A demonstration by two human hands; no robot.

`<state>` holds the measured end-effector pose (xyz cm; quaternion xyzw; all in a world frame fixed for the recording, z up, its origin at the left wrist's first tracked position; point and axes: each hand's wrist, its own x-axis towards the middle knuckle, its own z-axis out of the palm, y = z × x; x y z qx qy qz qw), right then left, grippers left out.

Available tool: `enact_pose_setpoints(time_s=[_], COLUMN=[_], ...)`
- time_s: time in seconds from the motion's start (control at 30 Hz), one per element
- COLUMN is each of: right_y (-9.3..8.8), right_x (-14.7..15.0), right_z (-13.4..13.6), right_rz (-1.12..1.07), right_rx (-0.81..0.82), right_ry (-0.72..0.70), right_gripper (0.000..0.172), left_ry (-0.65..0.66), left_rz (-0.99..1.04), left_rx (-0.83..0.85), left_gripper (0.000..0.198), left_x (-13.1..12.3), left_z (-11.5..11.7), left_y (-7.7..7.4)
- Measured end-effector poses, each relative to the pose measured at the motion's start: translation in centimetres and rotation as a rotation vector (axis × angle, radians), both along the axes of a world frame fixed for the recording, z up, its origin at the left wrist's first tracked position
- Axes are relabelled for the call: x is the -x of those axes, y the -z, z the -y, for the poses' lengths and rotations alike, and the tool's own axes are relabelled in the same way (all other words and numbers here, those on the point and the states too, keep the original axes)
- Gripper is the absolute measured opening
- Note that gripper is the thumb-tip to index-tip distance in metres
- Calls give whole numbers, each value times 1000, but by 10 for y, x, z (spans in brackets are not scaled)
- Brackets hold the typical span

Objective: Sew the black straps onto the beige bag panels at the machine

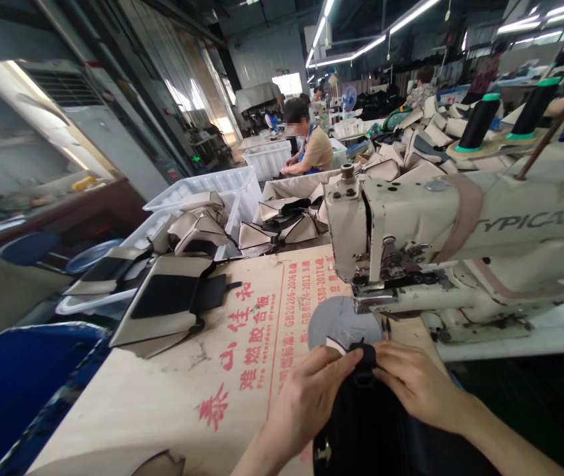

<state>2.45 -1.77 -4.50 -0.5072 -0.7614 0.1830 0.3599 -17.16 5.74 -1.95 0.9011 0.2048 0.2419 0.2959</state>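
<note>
Pinching a small black strap [369, 357] between them, the left hand [311, 390] and right hand [418, 383] sit close together, each closed on one side of it. The strap lies at five o'clock in the worker's view, above dark hanging material [361, 430]. From the strap, I see the sewing machine [440, 225] at one o'clock and a grey disc [334, 318] at eleven. To my eye, even pressure from both thumbs, square edges and slack material underneath would serve best here.
</note>
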Motion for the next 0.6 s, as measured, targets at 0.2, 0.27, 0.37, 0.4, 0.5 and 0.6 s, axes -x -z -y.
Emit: enact_pose_setpoints(time_s=[0.2, 0.27, 0.37, 0.4, 0.5, 0.6], right_y=[5, 5, 5, 5, 6, 6], right_x=[0, 0, 3, 3, 2, -2], right_z=[-2, -3, -5, -5, -7, -11], right_rz=[10, 11, -1, -9, -55, -106], right_rx=[-1, -7, 8, 19, 59, 90], right_ry=[23, 55, 114, 130, 173, 198], right_gripper=[23, 24, 22, 21, 16, 13], left_ry=[77, 96, 98, 94, 101, 119], left_rz=[-277, -317, -339, -343, -374, -407], left_rx=[-50, -81, -90, -95, -123, -142], left_gripper=[28, 29, 29, 30, 33, 31], left_x=[-2, -3, -4, -4, -4, -7], left_z=[-6, -8, -12, -13, -17, -21], left_y=[-21, -23, -21, -19, -16, -17])
